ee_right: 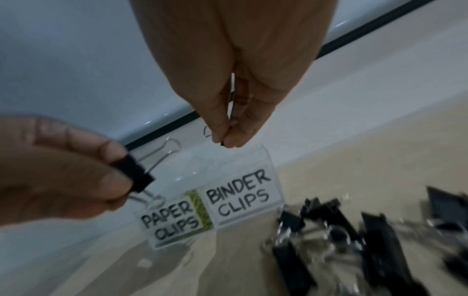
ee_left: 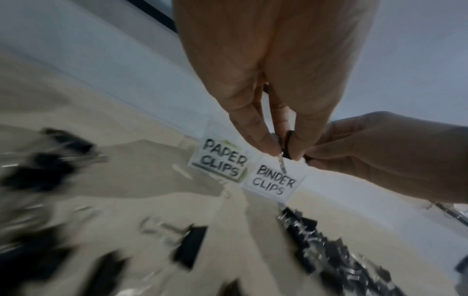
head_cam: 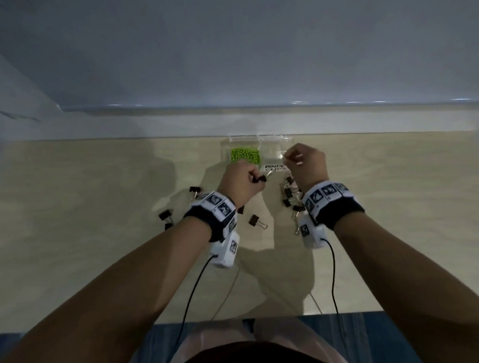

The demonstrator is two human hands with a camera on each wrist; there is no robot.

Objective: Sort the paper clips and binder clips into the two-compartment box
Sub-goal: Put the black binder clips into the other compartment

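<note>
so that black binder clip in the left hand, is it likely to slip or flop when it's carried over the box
Probably not. The left hand pinches the binder clip by its flat black body, which looks stiff. Its wire handles seem hinged, so they may swing. It looks light, and should drop cleanly into the clear box without rolling.

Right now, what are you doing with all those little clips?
A person is sorting clips into a clear plastic two-compartment box. The left hand pinches a black metal binder clip near the box. The right hand pinches something small and dark above the "BINDER CLIPS" side. Green paper clips already fill the other side. More black binder clips lie on the wooden table.
</note>
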